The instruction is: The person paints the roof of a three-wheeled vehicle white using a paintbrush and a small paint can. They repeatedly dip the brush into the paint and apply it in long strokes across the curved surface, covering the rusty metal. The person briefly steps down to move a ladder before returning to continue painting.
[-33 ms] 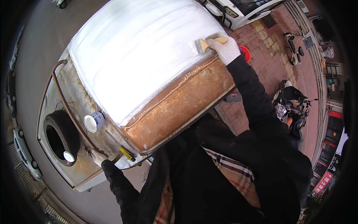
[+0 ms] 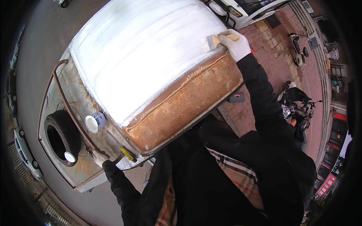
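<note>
Right hand [image 2: 236, 46] in a white glove has its fingers wrapped tight around the wooden handle of a paintbrush [image 2: 217, 40], bristles touching the upper right edge of the white-painted top of a rusty metal box [image 2: 151, 64]. The front side of the box is bare rust. Left hand [image 2: 101, 158], gloved too, sits down at the lower left corner by the metal rail; can't tell how its fingers are set. Near it lie a yellow-handled screwdriver [image 2: 126, 152] and a small paint can [image 2: 95, 122], with a spare tyre [image 2: 62, 137] just beyond
</note>
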A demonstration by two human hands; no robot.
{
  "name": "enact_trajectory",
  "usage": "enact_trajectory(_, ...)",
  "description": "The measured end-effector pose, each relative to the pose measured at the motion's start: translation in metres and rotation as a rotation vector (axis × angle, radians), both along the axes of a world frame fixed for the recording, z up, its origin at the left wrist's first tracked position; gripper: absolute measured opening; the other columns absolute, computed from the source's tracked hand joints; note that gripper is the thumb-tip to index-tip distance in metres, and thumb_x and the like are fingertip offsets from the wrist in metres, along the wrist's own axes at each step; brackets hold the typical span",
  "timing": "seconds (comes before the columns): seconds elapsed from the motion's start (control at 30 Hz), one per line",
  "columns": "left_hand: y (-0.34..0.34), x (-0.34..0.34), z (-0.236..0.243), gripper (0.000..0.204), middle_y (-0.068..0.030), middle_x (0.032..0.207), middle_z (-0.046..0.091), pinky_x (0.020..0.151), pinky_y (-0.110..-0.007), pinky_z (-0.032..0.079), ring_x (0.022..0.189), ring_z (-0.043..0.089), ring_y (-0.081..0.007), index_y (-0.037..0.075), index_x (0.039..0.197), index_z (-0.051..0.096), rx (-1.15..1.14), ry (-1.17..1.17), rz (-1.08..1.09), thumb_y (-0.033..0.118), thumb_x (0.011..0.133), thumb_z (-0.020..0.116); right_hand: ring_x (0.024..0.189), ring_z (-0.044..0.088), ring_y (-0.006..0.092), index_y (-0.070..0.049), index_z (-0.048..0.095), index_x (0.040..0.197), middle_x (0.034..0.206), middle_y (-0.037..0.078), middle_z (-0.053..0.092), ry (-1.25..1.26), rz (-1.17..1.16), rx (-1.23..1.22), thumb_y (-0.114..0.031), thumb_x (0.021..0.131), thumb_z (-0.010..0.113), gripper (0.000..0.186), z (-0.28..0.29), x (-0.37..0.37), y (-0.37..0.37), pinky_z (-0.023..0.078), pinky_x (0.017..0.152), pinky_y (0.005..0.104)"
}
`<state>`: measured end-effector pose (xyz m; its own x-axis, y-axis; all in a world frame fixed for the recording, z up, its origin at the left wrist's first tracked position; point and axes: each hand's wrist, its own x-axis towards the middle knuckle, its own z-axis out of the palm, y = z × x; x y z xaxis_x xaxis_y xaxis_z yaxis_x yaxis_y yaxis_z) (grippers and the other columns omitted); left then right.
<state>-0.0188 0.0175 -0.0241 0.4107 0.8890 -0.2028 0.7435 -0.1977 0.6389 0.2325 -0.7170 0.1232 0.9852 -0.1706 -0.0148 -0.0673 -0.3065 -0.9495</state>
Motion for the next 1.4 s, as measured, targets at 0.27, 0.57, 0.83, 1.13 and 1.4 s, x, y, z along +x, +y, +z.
enact_trajectory(0.27,0.006,0.002,-0.005,0.054,-0.0056,0.064,0.058,0.045,-0.035,0.042,0.050,0.054,-0.0189,0.004,0.103,0.070,-0.005,0.014,0.048,0.053,0.108,0.047,0.090,0.074,0.0273,-0.008,0.075,0.106,0.098,0.013,0.077,0.068,-0.381,-0.631,-0.033,0.094,0.069,0.029,0.010,0.020,-0.132,0.056,0.084,0.0363)
enact_trajectory(0.57,-0.005,0.001,0.002,0.058,-0.0086,0.068,0.061,0.053,-0.038,0.045,0.057,0.056,-0.0218,0.000,0.105,0.069,0.033,-0.003,0.028,0.054,0.107,0.049,0.080,0.069,0.0358,-0.008,0.067,0.085,0.087,0.012,0.069,-0.219,0.139,-0.820,-0.021,0.090,0.065,0.014,0.012,0.002,0.098,0.057,0.073,0.0453)
enact_trajectory(0.83,-0.020,0.009,0.015,0.064,-0.0190,0.089,0.071,0.069,-0.043,0.051,0.072,0.063,-0.0306,-0.008,0.120,0.067,0.137,0.083,-0.038,0.051,0.108,0.046,0.077,0.070,0.0360,-0.005,0.068,0.086,0.084,0.015,0.069,-0.158,0.618,-0.373,-0.020,0.089,0.065,0.015,0.023,-0.050,0.268,0.056,0.068,0.0480)
enact_trajectory(1.13,-0.002,0.005,-0.004,0.059,-0.0140,0.088,0.072,0.063,-0.039,0.050,0.070,0.063,-0.0254,-0.005,0.120,0.069,0.072,-0.028,0.040,0.049,0.108,0.050,0.076,0.065,0.0124,-0.001,0.074,0.101,0.083,0.007,0.072,0.171,0.185,0.075,-0.018,0.095,0.071,0.018,0.003,-0.031,0.086,0.054,0.072,0.0278)
enact_trajectory(1.4,-0.010,0.012,0.007,0.058,-0.0090,0.075,0.066,0.052,-0.039,0.045,0.061,0.060,-0.0241,0.001,0.122,0.068,-0.011,0.008,0.140,0.053,0.107,0.050,0.086,0.072,0.0283,-0.008,0.073,0.102,0.096,0.011,0.077,0.108,-0.176,-0.698,-0.030,0.093,0.069,0.024,0.009,0.030,-0.133,0.057,0.081,0.0362)
